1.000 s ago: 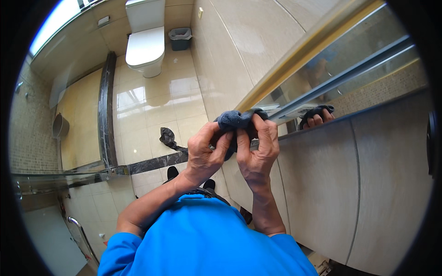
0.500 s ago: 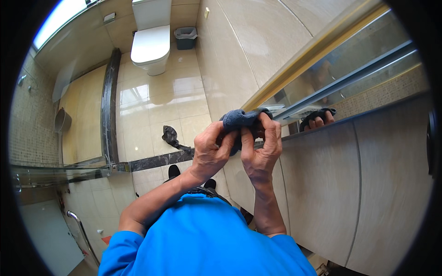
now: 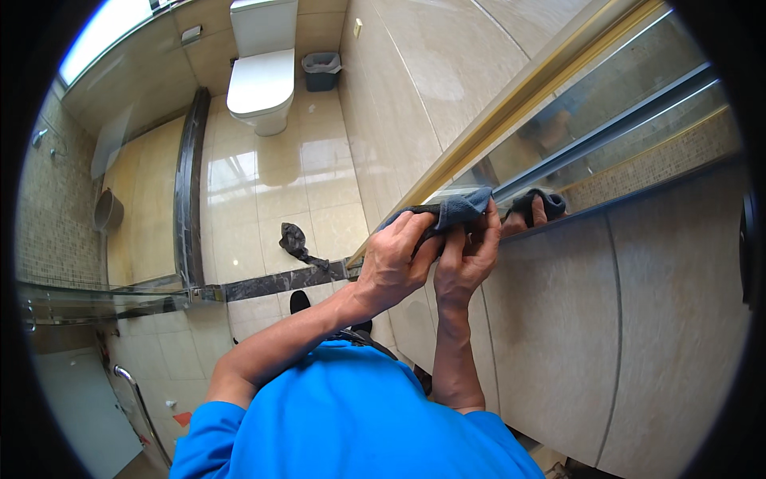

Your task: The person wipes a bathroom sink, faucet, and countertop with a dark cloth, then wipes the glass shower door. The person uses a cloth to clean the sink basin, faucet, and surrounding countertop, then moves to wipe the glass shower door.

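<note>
A dark blue-grey cloth [image 3: 464, 209] is bunched between my two hands in front of me. My left hand [image 3: 395, 259] grips its left part, the fingers curled into the folds. At the cloth's right end, my right hand [image 3: 468, 259] pinches the fabric between thumb and fingers. The cloth lies over the near part of a gold-coloured frame [image 3: 523, 104] with a glossy, mirror-like panel [image 3: 614, 120] beside it. That panel reflects fingers and cloth. Whether the cloth presses on the frame or the panel, I cannot tell.
A crumpled dark rag [image 3: 294, 239] lies on the tiled floor by a dark marble strip [image 3: 271, 283]. Farther off stand a white toilet [image 3: 262, 84] and a lined bin [image 3: 321, 78]. To the left are a raised dark ledge [image 3: 190, 184], a grey bucket [image 3: 109, 211] and a metal rail [image 3: 140, 399].
Both hands have shifted slightly right with the cloth, which is now spread more to the right along the frame and panel. The rag on the floor has not moved.
</note>
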